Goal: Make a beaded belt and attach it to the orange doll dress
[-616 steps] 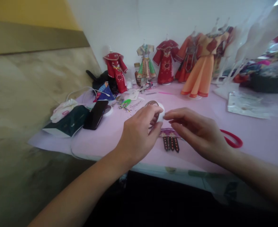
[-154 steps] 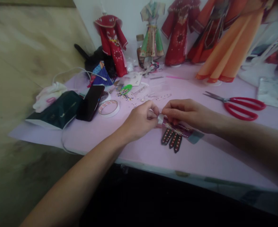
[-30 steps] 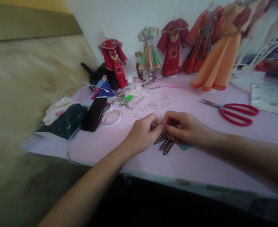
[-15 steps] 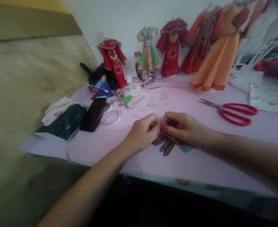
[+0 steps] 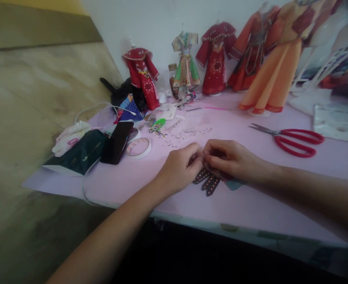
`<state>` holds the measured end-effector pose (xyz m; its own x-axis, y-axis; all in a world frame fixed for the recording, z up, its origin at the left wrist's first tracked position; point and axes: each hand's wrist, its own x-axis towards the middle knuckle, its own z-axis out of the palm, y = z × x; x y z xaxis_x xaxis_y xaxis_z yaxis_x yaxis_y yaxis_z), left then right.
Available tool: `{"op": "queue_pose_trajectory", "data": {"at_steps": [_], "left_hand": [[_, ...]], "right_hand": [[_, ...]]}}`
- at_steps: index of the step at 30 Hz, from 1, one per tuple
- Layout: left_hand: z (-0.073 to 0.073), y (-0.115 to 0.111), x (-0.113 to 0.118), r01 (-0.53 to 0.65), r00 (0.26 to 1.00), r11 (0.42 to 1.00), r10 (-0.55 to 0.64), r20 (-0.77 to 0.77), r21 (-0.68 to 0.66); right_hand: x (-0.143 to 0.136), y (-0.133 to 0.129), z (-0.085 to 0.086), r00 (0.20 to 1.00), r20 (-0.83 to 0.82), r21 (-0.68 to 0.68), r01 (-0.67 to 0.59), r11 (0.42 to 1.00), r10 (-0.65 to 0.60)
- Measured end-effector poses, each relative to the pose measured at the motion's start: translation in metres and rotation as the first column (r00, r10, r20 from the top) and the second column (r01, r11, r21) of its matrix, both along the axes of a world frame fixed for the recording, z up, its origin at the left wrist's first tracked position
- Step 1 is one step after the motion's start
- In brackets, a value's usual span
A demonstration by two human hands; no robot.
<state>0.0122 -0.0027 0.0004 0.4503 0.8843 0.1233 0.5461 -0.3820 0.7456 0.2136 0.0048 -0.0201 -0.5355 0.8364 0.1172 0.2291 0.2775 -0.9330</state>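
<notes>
Dark studded fabric trim piece (image 5: 209, 182) lies on pink surface (image 5: 251, 205). Left hand (image 5: 179, 167) and right hand (image 5: 231, 159) fingers pinched together on its top edge. Roll of tape (image 5: 138, 147) sits apart; work unfinished, by my reading.

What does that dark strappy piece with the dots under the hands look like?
The beaded trim piece lies flat on the pink table cover. Three dark pointed straps, each with rows of small reddish dots, fan out toward the table edge. Its top is hidden under the left hand and right hand, whose fingertips pinch it.
</notes>
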Motion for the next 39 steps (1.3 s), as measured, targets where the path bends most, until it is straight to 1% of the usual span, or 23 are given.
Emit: {"op": "queue_pose_trajectory", "data": {"at_steps": [4,8,12,18,24,31,39], "left_hand": [[0.0004,-0.0012,0.0010,-0.015,0.999,1.000,0.015,0.036,-0.017],[0.0004,-0.0022,0.0023,-0.025,0.997,0.999,0.027,0.066,-0.029],[-0.0003,-0.0017,0.0019,-0.029,0.998,0.999,0.030,0.058,-0.017],[-0.0017,-0.0008,0.0004,-0.034,0.997,0.999,0.036,0.065,-0.021],[0.0008,-0.0022,0.0009,-0.030,0.998,0.999,0.032,0.049,-0.034],[-0.0015,-0.0019,0.0004,-0.020,0.999,1.000,0.019,0.041,0.014],[-0.0013,-0.0009,-0.0005,-0.019,1.000,1.000,0.019,0.019,0.016]], "right_hand": [[-0.0001,-0.0003,0.0005,1.000,-0.028,-0.026,-0.006,1.000,0.006],[-0.0008,-0.0003,0.0008,0.999,-0.043,-0.022,-0.014,1.000,0.013],[-0.0016,-0.0011,0.0016,0.998,-0.056,-0.013,-0.023,1.000,0.022],[-0.0019,-0.0036,0.0029,0.998,-0.058,-0.036,-0.036,0.999,0.034],[-0.0018,-0.0034,0.0031,0.998,-0.055,-0.025,-0.026,0.999,0.025],[-0.0011,-0.0043,0.0038,0.999,-0.045,-0.026,-0.030,0.999,0.029],[-0.0010,-0.0031,0.0024,0.999,-0.036,-0.016,-0.025,1.000,0.024]]}}
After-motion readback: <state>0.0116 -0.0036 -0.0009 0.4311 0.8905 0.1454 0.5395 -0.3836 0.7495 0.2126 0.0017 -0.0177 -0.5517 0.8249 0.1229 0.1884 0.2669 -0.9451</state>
